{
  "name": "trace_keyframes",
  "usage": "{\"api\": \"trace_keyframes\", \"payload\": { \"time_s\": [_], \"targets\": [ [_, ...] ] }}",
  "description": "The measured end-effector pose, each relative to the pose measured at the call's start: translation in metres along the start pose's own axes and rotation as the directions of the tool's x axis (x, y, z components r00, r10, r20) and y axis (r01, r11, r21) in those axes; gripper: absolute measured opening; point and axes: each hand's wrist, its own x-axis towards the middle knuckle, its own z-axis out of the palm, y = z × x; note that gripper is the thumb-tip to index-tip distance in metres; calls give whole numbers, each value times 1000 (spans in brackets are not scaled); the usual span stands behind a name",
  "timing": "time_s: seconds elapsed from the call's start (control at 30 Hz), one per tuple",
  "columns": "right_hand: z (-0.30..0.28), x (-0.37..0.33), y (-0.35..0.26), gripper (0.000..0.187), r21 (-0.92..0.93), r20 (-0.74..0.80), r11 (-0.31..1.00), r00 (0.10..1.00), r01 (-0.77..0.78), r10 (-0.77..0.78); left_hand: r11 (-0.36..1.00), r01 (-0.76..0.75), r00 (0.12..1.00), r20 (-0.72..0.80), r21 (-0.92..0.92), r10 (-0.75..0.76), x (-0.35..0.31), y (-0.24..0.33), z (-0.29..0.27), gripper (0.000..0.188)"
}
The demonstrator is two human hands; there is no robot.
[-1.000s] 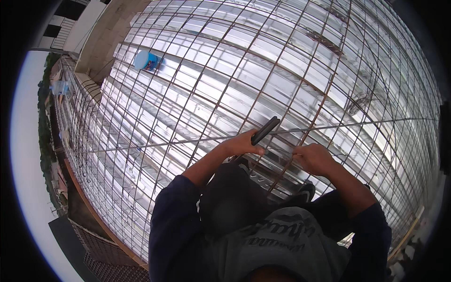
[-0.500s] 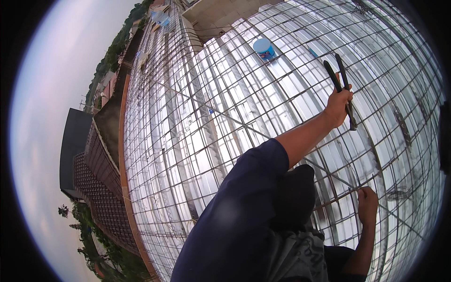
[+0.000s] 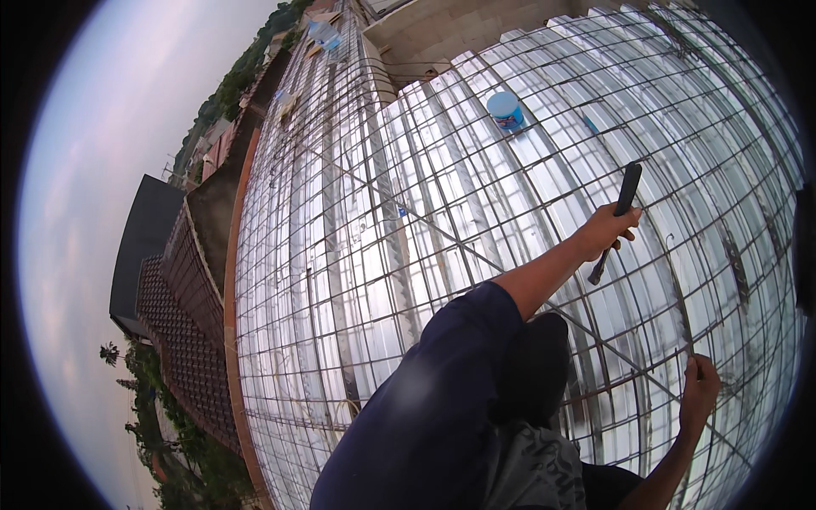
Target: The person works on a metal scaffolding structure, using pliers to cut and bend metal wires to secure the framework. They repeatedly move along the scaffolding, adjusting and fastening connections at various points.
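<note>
My left hand (image 3: 608,229) is closed around a pair of pliers (image 3: 629,189) with long black handles. The handles point up and away, lined up so they look like one, and the narrow dark head sticks out below my fist. Lower right, close to the steel bar mesh (image 3: 459,243), my right hand (image 3: 700,389) has its fingers curled and pinched together. What sits between those fingertips, if anything, is too small to make out. Under the mesh lie ribbed, shiny metal deck sheets (image 3: 361,293).
A blue tub (image 3: 505,110) with a pale lid stands beyond my left hand, with a small blue object (image 3: 591,125) to its right. Clear bluish plastic (image 3: 323,36) lies far off. A block wall (image 3: 476,30) borders the deck; tiled roofs (image 3: 191,348) lie past its left edge.
My left hand has turned the pliers and lowered them; the handles, spread apart before, now overlap. My right hand has shifted right and slightly down. The whole view has tilted a little.
</note>
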Motion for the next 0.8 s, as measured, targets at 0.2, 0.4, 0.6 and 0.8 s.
{"api": "trace_keyframes", "payload": {
  "time_s": [0.2, 0.4, 0.6, 0.8],
  "targets": [
    [16, -13, -2, 14, -53, 100, 998, 995, -19, 24, 999, -32, 985, 173, 10, 30, -14, 0, 10, 36],
    [16, -12, 8, 12, -241, 34, 962, 992, 129, -124, 994, -94, 978, 191, 61, 80, -11, -5, 21, 24],
    [15, -5, -35, 11, -271, -83, 954, 984, 127, -155, 978, -60, 996, -52, 198, 71, -3, -3, -4, 34],
    [16, -4, -8, 11, -264, -113, 954, 978, 142, -177, 972, -5, 992, 123, 234, -25, -2, -10, -2, 46]
  ]
}}
